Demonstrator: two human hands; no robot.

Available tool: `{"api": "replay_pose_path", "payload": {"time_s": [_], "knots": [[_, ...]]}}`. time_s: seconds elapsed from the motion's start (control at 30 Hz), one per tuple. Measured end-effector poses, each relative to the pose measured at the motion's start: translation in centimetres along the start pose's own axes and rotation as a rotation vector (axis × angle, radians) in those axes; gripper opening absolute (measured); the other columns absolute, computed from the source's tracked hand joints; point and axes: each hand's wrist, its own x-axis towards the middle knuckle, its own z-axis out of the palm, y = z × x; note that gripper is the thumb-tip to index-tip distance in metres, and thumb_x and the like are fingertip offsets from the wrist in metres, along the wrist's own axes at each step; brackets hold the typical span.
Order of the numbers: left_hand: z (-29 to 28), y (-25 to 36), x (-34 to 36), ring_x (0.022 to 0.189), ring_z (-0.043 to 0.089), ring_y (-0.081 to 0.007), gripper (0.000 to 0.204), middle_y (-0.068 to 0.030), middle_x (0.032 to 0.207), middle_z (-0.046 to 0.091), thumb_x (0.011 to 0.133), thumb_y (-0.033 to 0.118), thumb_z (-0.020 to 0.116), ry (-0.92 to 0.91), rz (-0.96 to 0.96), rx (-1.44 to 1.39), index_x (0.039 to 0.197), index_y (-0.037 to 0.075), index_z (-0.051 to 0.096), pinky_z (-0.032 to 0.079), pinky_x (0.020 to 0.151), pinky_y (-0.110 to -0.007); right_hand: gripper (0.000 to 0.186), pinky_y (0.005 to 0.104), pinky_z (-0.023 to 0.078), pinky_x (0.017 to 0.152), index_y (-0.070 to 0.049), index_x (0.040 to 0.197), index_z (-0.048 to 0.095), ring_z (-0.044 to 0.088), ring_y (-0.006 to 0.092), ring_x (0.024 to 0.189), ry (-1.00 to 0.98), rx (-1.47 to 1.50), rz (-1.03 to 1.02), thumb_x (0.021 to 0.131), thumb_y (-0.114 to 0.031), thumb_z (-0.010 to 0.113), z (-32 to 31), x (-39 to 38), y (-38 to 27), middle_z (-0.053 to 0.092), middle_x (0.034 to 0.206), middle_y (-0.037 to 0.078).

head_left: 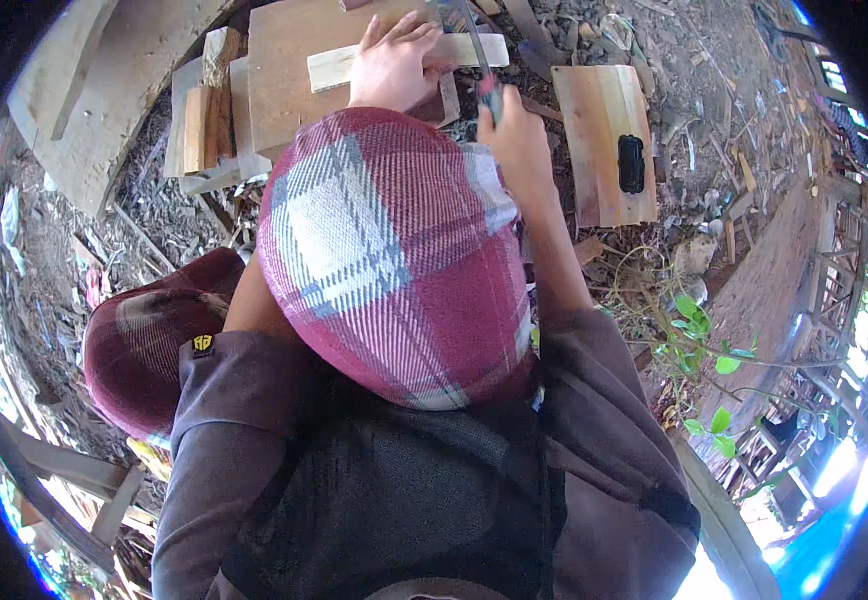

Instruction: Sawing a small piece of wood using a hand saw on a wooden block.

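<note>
My left hand [396, 68] lies over a pale wooden strip [330, 70], fingers spread, pressing it onto a brown board [279, 60]. In my right hand [517, 140] is a hand tool with a long narrow metal blade [478, 45] and a red-and-dark handle. The blade crosses the strip near its right end; whether it has cut into the wood I cannot tell. My raised knee, covered in maroon and white plaid cloth [394, 250], hides the near part of the board and some of my left forearm.
Right of my right hand lies a flat wooden board [594, 130] with a black oblong case [631, 164] on it. Wood blocks [216, 100] stand left of the work. A large curved plank [104, 110] is at the far left. Leafy twigs [694, 320] reach in from the right.
</note>
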Motion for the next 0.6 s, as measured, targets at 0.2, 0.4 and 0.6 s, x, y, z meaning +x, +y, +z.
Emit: {"api": "replay_pose_path", "payload": {"time_s": [0.2,0.4,0.6], "knots": [[-0.3,0.4,0.0,0.134,0.047,-0.0169,0.047,0.0014,0.133,0.061,0.087,0.040,0.068,0.028,-0.062,-0.043,0.126,0.015,0.063,0.029,0.116,-0.048,0.032,0.0580,0.051,0.068,-0.003,0.112,0.049,0.066,0.0473,0.078,-0.078,0.020,0.130,0.092,-0.027,0.056,-0.9,-3.9,0.3,0.065,0.078,0.029],[-0.1,0.3,0.1,0.134,0.047,-0.0174,0.048,0.0016,0.133,0.061,0.086,0.040,0.068,0.023,-0.005,-0.048,0.127,0.016,0.063,0.030,0.116,-0.047,0.028,0.0588,0.049,0.066,-0.007,0.113,0.049,0.064,0.0487,0.076,-0.065,0.082,0.086,0.092,-0.025,0.055,-2.9,-7.5,0.4,0.065,0.076,0.027],[0.5,-0.2,0.2,0.132,0.050,-0.0170,0.047,0.0023,0.128,0.064,0.080,0.041,0.073,0.076,-0.009,-0.090,0.120,0.016,0.067,0.030,0.116,-0.048,0.030,0.0572,0.050,0.067,-0.005,0.110,0.052,0.063,0.0499,0.079,0.110,-0.004,0.047,0.092,-0.028,0.058,0.6,1.8,-0.3,0.064,0.079,0.029]]}}
